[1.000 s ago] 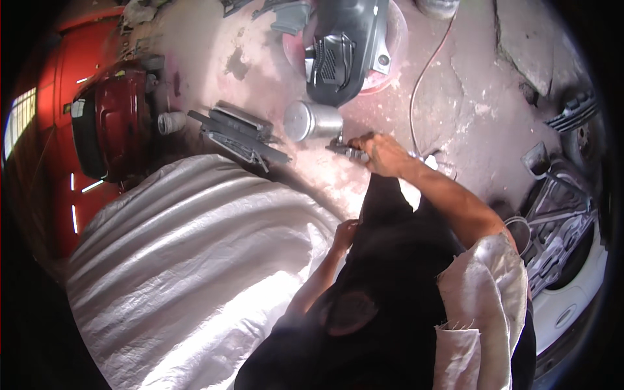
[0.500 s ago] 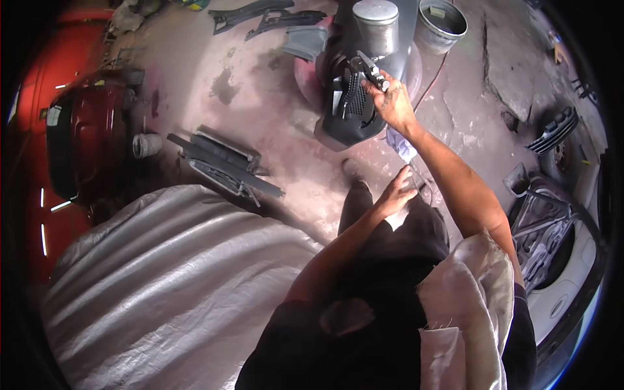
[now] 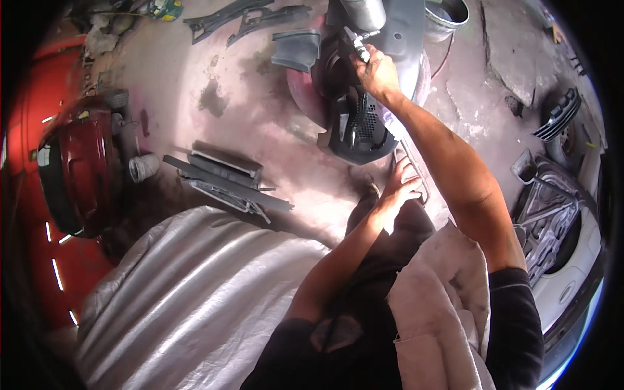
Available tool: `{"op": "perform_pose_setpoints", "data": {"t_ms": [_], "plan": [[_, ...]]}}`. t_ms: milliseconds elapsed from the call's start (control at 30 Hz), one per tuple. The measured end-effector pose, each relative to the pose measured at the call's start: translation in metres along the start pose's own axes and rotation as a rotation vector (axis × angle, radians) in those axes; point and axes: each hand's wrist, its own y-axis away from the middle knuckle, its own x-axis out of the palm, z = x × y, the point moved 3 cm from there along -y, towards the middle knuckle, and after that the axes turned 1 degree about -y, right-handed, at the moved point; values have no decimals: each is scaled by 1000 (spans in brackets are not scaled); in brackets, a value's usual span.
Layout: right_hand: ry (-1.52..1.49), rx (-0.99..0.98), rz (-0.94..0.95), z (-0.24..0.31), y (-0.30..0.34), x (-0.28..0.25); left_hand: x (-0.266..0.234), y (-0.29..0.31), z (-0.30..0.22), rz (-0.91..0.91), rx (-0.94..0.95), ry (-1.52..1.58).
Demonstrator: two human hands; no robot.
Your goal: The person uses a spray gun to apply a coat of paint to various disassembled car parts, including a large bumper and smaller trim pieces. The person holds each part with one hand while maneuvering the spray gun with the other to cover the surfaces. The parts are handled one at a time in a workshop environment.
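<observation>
My right hand [image 3: 378, 75] is wrapped round a spray gun [image 3: 357, 49] with a silver metal cup [image 3: 365, 12] at its top. The gun is above a dark plastic car bumper [image 3: 370, 146], which has a honeycomb grille section at its near end. Below my right wrist, a pale lilac cloth [image 3: 392, 125] shows beside the bumper; what it is fixed to is hidden. My left hand [image 3: 400, 187] is lower, in front of my legs, with fingers apart and slightly bent. Close beside it runs a thin curved hose or bar [image 3: 421, 172]; contact is unclear.
A silver cover [image 3: 195, 279] drapes over something large at left. Grey trim panels [image 3: 227, 175] lie on the floor beyond it. A red bumper [image 3: 84, 166] is far left, a metal bucket [image 3: 448, 16] beyond the gun. More car parts [image 3: 549, 208] are at right.
My right hand and the spray gun have moved away from me and left, off the grille section. My left hand has risen slightly toward the bumper. The whole view has shifted.
</observation>
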Motion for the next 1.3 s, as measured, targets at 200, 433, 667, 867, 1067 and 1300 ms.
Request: {"op": "perform_pose_setpoints", "data": {"t_ms": [200,433,667,867,1067,1300], "plan": [[-58,-8,249,3,41,14,5,-5,11,94,-40,24],[-218,-15,443,-7,88,17,12,24,14,123,-147,49],[-94,77,30,6,67,-3,-13,14,27,205,-220,-100],[-31,120,-91,32,71,23,-68,39,25,264,-260,-117],[-44,138,-63,85,94,139,-171,100,1,399,-245,-86],[-214,157,106,165,101,234,-287,149,-44,422,-280,-311]]}}
